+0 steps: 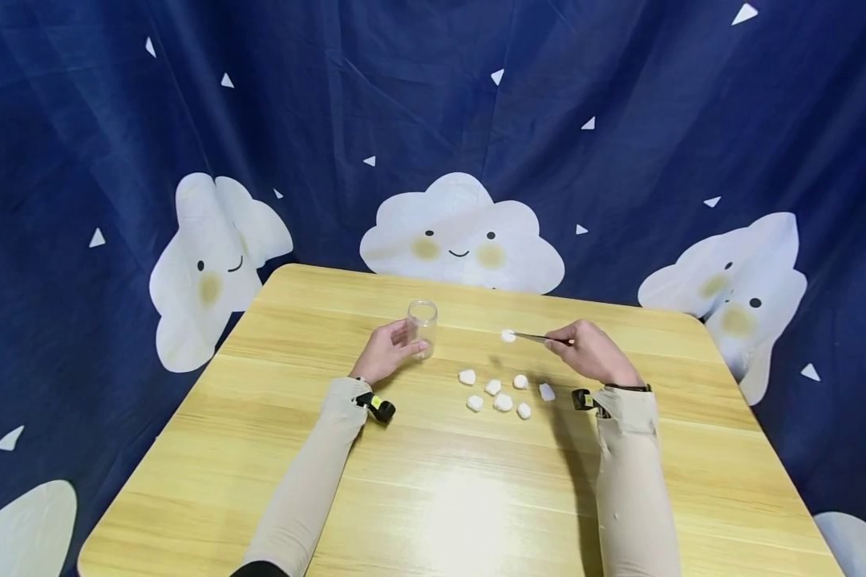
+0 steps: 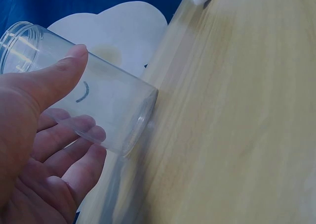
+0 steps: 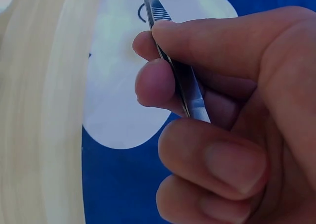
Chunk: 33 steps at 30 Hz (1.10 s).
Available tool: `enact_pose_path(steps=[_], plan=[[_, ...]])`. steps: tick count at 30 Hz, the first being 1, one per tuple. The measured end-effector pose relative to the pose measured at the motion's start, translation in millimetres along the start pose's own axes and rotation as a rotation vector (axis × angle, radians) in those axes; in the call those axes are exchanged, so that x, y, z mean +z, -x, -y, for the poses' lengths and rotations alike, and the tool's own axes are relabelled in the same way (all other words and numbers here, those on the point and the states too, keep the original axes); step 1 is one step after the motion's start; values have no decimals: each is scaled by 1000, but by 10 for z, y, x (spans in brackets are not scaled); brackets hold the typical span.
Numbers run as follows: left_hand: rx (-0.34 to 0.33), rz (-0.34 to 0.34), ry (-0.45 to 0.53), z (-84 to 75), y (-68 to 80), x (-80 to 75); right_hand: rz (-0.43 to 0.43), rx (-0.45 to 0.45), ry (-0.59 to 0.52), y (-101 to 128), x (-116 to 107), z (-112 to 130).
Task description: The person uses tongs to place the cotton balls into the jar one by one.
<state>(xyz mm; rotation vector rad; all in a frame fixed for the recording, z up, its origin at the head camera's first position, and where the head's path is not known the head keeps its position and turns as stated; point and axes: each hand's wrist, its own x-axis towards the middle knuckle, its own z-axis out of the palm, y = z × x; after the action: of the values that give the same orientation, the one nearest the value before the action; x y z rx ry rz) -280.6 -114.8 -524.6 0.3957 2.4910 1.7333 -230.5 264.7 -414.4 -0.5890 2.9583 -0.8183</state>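
My left hand (image 1: 386, 353) holds a clear jar (image 1: 422, 320) upright on the table, thumb on one side and fingers on the other. Close up in the left wrist view, the open-mouthed jar (image 2: 116, 95) is see-through, and nothing shows inside. To the right, my right hand (image 1: 595, 353) pinches metal tweezers (image 1: 530, 336) between thumb and fingers. At their tips is a white cotton ball (image 1: 508, 336), to the right of the jar. The right wrist view shows the ridged grip of the tweezers (image 3: 185, 83); their tips are out of that frame.
Several more cotton balls (image 1: 503, 402) lie loosely grouped on the wooden table (image 1: 404, 481), between the two forearms and nearer the body. A dark blue curtain (image 1: 433, 96) printed with clouds hangs behind the far edge.
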Motion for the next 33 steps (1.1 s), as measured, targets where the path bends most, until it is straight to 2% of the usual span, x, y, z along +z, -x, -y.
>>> enact_pose_path(steps=[21,33], plan=[[-12,12,18,17,-13,-3,2,-18,33,-246,-106,230],[-9,14,24,27,-19,-5,5,-57,52,-397,-163,330]])
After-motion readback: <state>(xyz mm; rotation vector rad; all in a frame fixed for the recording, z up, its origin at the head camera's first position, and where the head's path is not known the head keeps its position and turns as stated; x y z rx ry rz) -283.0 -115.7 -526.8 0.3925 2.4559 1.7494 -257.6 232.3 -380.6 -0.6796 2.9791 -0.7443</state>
